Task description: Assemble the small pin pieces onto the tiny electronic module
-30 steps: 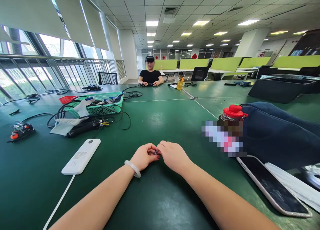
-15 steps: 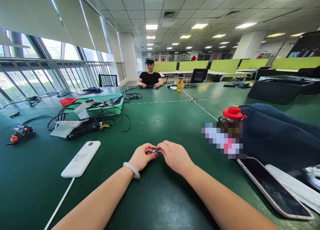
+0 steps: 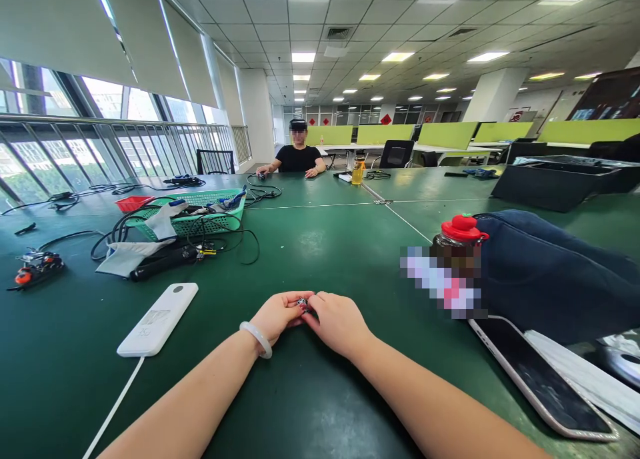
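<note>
A small silver-and-black object (image 3: 302,302), too small to name, is held just above the green table in front of me. My left hand (image 3: 273,316), with a pale bangle on its wrist, pinches it between thumb and fingers. My right hand (image 3: 340,320) closes in from the other side, its thumb and fingertips against the same object. The two hands touch at the fingertips and partly hide the object.
At left lie a white power bank (image 3: 159,320) with a cable, a green basket (image 3: 215,224) of gloves and wires, and an orange-and-black device (image 3: 37,269). At right are a red-lidded bottle (image 3: 459,236), a dark blue bag (image 3: 545,272) and a phone (image 3: 543,376). A person (image 3: 299,156) sits opposite.
My hands have drawn closer together and shifted slightly left with the small object, which has turned between the fingers. The person opposite has moved one hand outward to the left.
</note>
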Action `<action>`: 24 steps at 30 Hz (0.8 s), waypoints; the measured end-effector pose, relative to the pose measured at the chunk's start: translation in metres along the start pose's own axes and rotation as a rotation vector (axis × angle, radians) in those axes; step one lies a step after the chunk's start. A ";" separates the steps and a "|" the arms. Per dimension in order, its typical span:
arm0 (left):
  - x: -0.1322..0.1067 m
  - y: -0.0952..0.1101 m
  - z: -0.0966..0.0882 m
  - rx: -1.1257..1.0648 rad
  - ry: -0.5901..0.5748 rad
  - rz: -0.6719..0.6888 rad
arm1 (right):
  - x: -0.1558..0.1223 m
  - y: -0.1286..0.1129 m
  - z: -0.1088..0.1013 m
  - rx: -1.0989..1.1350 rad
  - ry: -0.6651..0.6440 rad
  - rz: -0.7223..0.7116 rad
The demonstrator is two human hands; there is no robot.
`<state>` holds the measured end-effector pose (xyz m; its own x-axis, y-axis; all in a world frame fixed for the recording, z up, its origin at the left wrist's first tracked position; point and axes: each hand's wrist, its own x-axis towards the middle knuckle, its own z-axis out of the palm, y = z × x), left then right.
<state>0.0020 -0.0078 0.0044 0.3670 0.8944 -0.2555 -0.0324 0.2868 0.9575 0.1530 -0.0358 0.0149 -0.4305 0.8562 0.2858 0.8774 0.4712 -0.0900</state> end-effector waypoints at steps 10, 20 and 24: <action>-0.003 0.026 -0.059 1.154 0.580 0.210 | 0.000 0.009 0.001 0.117 -0.037 0.039; -0.006 0.029 -0.106 1.466 0.812 -0.109 | -0.001 0.021 0.001 0.215 -0.027 0.108; -0.008 0.028 -0.105 1.475 0.859 -0.089 | -0.001 0.021 0.000 0.211 -0.036 0.119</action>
<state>-0.0990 0.0295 0.0192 -0.2644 0.9497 0.1679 0.9621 0.2476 0.1145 0.1718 -0.0267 0.0127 -0.3370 0.9137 0.2270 0.8606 0.3967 -0.3195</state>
